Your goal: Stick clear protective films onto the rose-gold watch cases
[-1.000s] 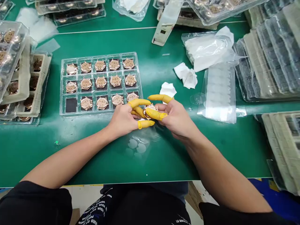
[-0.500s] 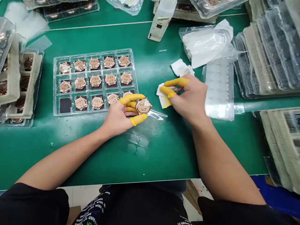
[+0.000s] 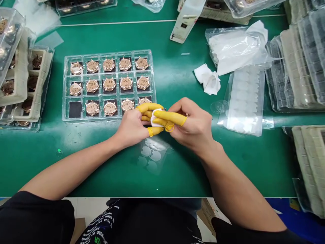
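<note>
My left hand [image 3: 134, 125], with yellow finger cots, is closed round a rose-gold watch case that is almost hidden between both hands. My right hand [image 3: 190, 123] presses a small white wipe [image 3: 155, 119] onto that case with its cot-covered thumb and forefinger. Just left of my hands lies a clear tray [image 3: 66, 88] holding several rose-gold watch cases [image 3: 109, 84] in black cells; its front-left cell [image 3: 75, 109] is empty. A clear film sheet with round stickers [image 3: 152, 156] lies on the mat below my hands.
A crumpled white wipe [image 3: 209, 78] lies right of the tray. Plastic bags [image 3: 236, 44] and a clear sheet [image 3: 245, 100] sit further right, with stacked trays [image 3: 291, 64] at the right edge. More trays of watch cases [image 3: 17, 84] stand at the left.
My right hand went right to the white wipe beside the tray, picked it up and came back; it now presses the wipe on the watch case in my left hand.
</note>
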Demonstrator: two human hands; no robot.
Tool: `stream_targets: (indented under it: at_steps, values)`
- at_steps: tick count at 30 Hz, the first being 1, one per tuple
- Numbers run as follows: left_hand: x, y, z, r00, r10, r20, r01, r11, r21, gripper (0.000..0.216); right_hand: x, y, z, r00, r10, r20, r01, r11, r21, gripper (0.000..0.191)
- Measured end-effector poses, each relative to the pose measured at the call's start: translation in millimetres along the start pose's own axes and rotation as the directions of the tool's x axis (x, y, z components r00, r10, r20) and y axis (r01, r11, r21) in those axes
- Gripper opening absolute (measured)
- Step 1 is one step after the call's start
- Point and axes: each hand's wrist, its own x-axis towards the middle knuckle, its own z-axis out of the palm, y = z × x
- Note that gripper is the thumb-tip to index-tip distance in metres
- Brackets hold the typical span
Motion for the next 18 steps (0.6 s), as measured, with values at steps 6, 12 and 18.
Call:
stream_targets:
  at_steps: [6,12,18]
  values:
    - [-1.3,1.7,1.2,1.0,-0.006,-0.008,0.006,1.0,0.026,0.061,2.5,-1.4,-14.3,0.993,-0.072,0.097,0.061,0.992,0.11,0.004]
    - [-3.2,3.9,2.3,0.999,-0.041,-0.014,0.042,0.998,0.055,0.061,3.5,-2.6,-7.6,0.998,0.067,0.009,-0.067,0.995,0.077,0.012]
    - [-3.3,2.3,2.3,0.998,-0.053,-0.037,0.054,0.998,0.023,0.06,0.0,0.5,-2.1,0.998,0.068,-0.004,-0.068,0.995,0.066,0.013]
